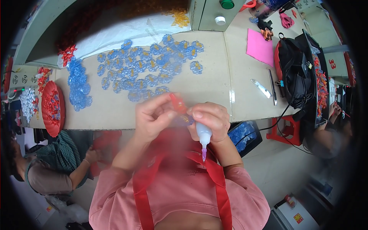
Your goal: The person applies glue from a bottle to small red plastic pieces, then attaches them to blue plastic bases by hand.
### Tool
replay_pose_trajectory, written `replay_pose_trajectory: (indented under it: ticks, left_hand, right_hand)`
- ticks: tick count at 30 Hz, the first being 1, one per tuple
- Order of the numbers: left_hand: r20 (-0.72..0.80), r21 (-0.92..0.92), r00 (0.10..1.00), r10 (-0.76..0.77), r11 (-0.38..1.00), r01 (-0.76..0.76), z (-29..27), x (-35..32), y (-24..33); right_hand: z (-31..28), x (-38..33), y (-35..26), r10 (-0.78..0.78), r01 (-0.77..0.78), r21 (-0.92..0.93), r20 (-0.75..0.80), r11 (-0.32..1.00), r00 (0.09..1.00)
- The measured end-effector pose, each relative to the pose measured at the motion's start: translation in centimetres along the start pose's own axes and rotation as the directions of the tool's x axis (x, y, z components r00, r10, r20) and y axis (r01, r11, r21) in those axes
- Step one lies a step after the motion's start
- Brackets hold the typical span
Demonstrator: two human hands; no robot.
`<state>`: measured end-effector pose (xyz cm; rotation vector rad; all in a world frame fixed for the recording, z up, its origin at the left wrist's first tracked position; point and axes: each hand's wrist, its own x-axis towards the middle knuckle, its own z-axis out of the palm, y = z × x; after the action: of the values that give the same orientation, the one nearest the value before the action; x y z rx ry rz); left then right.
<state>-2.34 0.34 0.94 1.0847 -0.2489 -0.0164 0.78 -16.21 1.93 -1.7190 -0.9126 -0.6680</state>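
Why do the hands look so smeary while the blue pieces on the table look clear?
In the head view, the left hand and right hand with its white glue bottle sit close to the lens and blur; the blue pieces farther off stay sharper; the table edges bend, and the corners go dark.

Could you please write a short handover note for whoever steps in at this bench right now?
Left hand: pinches a small red plastic piece at its fingertips.
Right hand: grips a small white squeeze bottle, purple nozzle pointing down, and a small blue-and-yellow piece between the hands.
On the beige table: many blue translucent flower pieces with yellow centres laid out in rows; a pile of plain blue pieces at left.
Done: the rows, apparently. Left: the red piece seems not yet joined.
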Motion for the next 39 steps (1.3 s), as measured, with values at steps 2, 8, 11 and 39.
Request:
replay_pose_trajectory:
  ticks: [2,8,11,39]
  left_hand:
    - [0.001,-0.013,1.0,0.011,1.0,-0.011,0.04,0.01,-0.11]
    - [0.019,-0.022,1.0,0.0,1.0,0.0,0.44,0.43,0.53]
    - [0.018,-0.024,1.0,0.008,1.0,-0.007,0.55,0.52,0.61]
    - [-0.059,0.011,0.996,-0.064,0.998,0.065,0.45,-0.05,0.43]
  right_hand:
    - [0.01,-0.07,0.17,-0.01,0.01,0.022,-0.003,1.0,1.0]
    - [-0.13,-0.18,0.27,-0.026,0.025,0.051,0.005,0.998,1.0]
    - [-0.18,-0.14,0.26,-0.028,0.028,0.046,0.0,0.999,1.0]
    - [0.06,-0.44,-0.24,0.015,-0.015,-0.057,-0.017,0.998,1.0]
